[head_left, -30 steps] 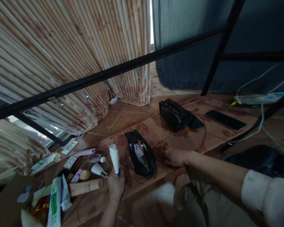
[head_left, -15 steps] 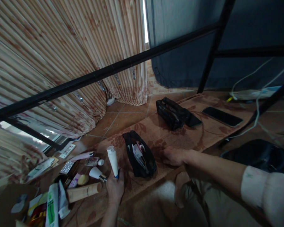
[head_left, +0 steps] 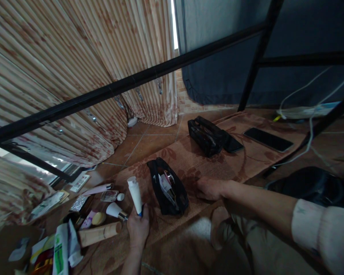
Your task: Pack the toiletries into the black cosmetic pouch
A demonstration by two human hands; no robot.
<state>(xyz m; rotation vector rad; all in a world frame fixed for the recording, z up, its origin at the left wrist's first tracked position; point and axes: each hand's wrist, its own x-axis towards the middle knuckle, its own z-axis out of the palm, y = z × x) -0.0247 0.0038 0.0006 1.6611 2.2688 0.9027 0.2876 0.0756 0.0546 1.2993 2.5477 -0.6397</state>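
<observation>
My left hand (head_left: 138, 227) is closed round the lower, blue-capped end of a white squeeze tube (head_left: 135, 194), which points upward. Just right of it, an unzipped black pouch (head_left: 172, 202) stands on the brown patterned mat (head_left: 163, 225), with small items showing inside. My right hand (head_left: 210, 189) rests on the mat to the right of that pouch, apart from it. Its fingers are bent down in shadow and hard to make out. Left of my left hand lie a white-handled brush (head_left: 114, 210), a beige tube (head_left: 100, 233) and a clear bottle (head_left: 110, 196).
Farther back lie a second black pouch (head_left: 206, 139), a dark phone-like slab (head_left: 233, 144) beside it and a phone (head_left: 268, 139). A black metal rail (head_left: 149, 76) crosses ahead. White cables (head_left: 311, 130) hang at right. A green-and-white tube (head_left: 60, 248) and a cardboard box (head_left: 5, 242) are at left.
The view has shifted very slightly. My left hand still holds the white tube upright, and my right hand stays on the mat.
</observation>
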